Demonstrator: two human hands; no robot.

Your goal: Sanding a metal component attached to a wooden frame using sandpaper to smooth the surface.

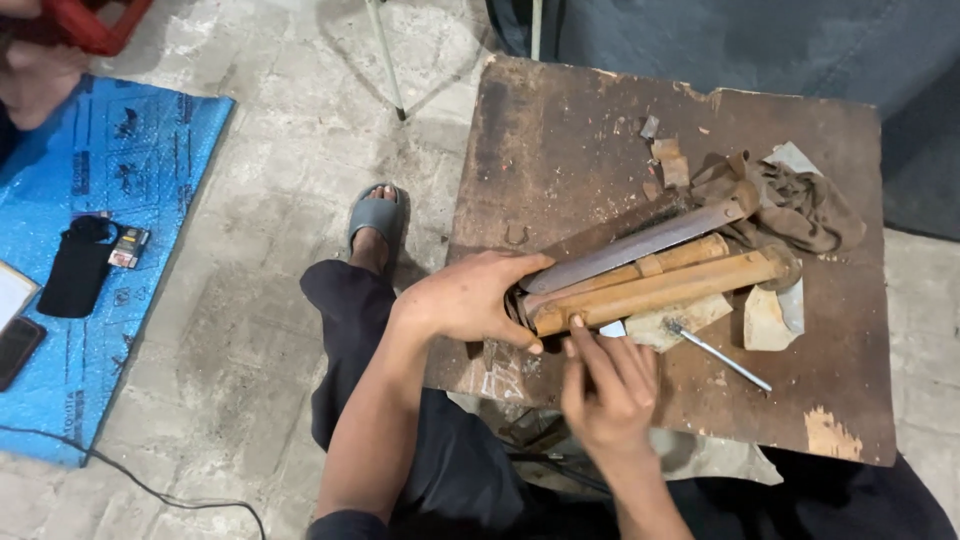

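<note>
Left hand [470, 298]: clasped over the near end of the bundle, thumb underneath, fingers stretched along the top.
Right hand [607, 385]: just below the bundle, fingers half curled, forefinger tip touching the lower bamboo piece; whether anything small sits pinched inside cannot be told.
Bundle: lying slantwise across the wooden board [560, 130], near end at the board's left edge, far end toward the cloth.
Bamboo pieces [660, 288]: two, tan, side by side, the lower one thicker.
Metal blade [640, 245]: one, long, flat, grey, resting on top of the bamboo along the same slant.
Metal rod [718, 356]: one, thin, shiny, lying apart from the bundle to the right of the right hand.
Paper scraps [762, 322]: several pale pieces under and beside the bundle's far end; exact count unclear.
Cloth [800, 205]: one brown rag, crumpled at the board's upper right, touching the blade tip.
Wood chips [668, 160]: a few small ones scattered above the blade.
Foot in grey sandal [376, 222]: one, on the concrete floor left of the board.
Blue mat [110, 200]: one, at far left, carrying one black pouch [78, 268] and one dark phone [18, 350].
Cable [130, 482]: one, thin and black, trailing over the floor below the mat.
</note>
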